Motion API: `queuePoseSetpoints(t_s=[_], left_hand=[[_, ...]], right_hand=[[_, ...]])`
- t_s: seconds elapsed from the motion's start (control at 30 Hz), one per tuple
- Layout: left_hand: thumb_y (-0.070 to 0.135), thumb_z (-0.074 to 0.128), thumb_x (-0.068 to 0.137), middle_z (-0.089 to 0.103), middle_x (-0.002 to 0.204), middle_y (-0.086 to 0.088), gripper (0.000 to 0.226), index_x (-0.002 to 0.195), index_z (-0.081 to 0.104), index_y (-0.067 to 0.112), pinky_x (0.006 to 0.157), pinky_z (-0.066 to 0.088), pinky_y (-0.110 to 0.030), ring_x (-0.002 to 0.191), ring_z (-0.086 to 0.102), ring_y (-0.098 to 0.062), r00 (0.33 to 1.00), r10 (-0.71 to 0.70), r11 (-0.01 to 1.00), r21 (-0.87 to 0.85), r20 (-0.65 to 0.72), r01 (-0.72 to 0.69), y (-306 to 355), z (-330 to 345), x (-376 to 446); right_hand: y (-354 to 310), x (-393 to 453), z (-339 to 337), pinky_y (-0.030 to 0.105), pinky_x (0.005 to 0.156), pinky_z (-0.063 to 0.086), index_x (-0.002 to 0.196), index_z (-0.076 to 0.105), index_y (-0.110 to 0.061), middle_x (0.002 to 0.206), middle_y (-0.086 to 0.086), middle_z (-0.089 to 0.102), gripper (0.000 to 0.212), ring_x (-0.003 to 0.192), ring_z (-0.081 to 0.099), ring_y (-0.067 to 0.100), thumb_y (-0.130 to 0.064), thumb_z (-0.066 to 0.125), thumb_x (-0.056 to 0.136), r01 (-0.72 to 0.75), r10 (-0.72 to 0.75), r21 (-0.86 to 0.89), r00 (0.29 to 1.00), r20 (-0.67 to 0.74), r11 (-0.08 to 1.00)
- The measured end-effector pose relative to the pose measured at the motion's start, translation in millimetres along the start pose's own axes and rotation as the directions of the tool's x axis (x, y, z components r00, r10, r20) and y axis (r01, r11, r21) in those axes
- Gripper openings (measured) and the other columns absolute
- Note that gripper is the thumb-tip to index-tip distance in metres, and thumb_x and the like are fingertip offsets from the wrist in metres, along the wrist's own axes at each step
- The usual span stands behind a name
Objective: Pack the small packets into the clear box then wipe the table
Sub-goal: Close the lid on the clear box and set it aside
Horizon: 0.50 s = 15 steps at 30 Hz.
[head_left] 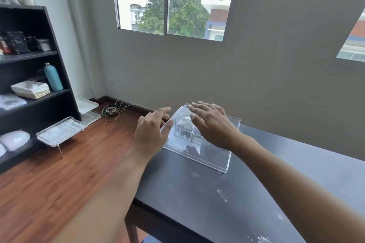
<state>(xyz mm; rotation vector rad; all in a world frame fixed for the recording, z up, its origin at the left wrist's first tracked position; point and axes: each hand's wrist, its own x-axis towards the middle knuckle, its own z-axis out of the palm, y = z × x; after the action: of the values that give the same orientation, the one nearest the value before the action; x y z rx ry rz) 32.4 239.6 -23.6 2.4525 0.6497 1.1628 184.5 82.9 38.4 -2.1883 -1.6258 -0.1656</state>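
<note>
Now, line by line:
Clear box: the clear box [199,144] sits on the dark table [197,199] at its far left corner, close to the wall; inner dividers show through its walls.
Packets: dark shapes lie inside the compartments, too blurred to say what they are.
Left hand: the left hand [152,132] is open with fingers loosely spread, at the box's left wall; its thumb lies against that wall, and it grips nothing.
Right hand: the right hand [211,124] is flat and open, palm down, fingers spread over the top of the box; whether it touches the top I cannot tell.
Table surface: pale smears [222,195] mark the top nearer the person, with more at the near right edge.
Surroundings: a black shelf [39,104] stands left on the wooden floor [59,173], a teal bottle [53,77] on it.
</note>
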Motion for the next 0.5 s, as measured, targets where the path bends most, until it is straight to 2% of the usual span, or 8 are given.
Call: queuePoseSetpoints(t_s=[0.1,0.2,0.3,0.4,0.5], left_hand=[[0.043,0.063,0.095,0.067,0.108,0.018,0.040,0.133,0.057,0.031,0.096,0.035,-0.032,0.095,0.060,-0.005,0.997,0.068,0.998,0.012,0.036,-0.069,1.0,-4.7,-15.7],[0.053,0.061,0.094,0.064,0.117,0.020,0.042,0.131,0.056,0.032,0.098,0.031,-0.030,0.104,0.059,-0.005,0.975,0.192,0.976,0.078,0.116,-0.202,1.6,-10.1,-31.7],[0.066,0.054,0.092,0.061,0.125,0.022,0.047,0.128,0.058,0.036,0.101,0.030,-0.031,0.111,0.056,-0.003,0.938,0.253,0.953,0.108,0.237,-0.284,0.0,-16.8,-40.3],[0.075,0.053,0.086,0.061,0.128,0.026,0.045,0.113,0.066,0.042,0.104,0.028,-0.033,0.119,0.052,0.004,0.932,0.221,0.964,0.083,0.286,-0.254,-5.4,-21.0,-43.0],[0.074,0.059,0.081,0.066,0.115,0.031,0.037,0.097,0.072,0.044,0.103,0.033,-0.036,0.113,0.057,0.009,0.935,0.192,0.978,0.018,0.299,-0.207,-9.3,-21.0,-42.5]], right_hand=[[-2.5,-37.3,-11.9,0.034,0.115,0.025,0.142,0.059,-0.022,0.143,-0.007,0.058,0.052,0.137,0.043,0.015,-0.048,0.035,0.103,0.067,-0.069,-0.038,0.996,-0.054,0.997],[1.1,-72.3,-18.5,0.035,0.103,0.038,0.127,0.070,-0.024,0.120,-0.008,0.068,0.047,0.116,0.057,0.014,-0.052,0.045,0.098,0.083,-0.081,-0.086,0.996,0.027,0.993],[7.6,-95.1,-19.1,0.031,0.094,0.043,0.115,0.077,-0.025,0.105,-0.009,0.072,0.040,0.097,0.064,0.013,-0.054,0.058,0.094,0.074,-0.066,-0.097,0.994,0.081,0.993],[11.1,-107.2,-18.5,0.027,0.082,0.045,0.096,0.081,-0.026,0.088,-0.011,0.071,0.031,0.080,0.058,0.008,-0.052,0.065,0.088,0.075,-0.067,-0.055,0.990,0.123,0.996],[14.2,-110.1,-19.0,0.032,0.079,0.053,0.089,0.083,-0.027,0.086,-0.010,0.074,0.023,0.080,0.064,0.009,-0.045,0.070,0.084,0.056,-0.054,-0.008,0.988,0.146,0.998]])
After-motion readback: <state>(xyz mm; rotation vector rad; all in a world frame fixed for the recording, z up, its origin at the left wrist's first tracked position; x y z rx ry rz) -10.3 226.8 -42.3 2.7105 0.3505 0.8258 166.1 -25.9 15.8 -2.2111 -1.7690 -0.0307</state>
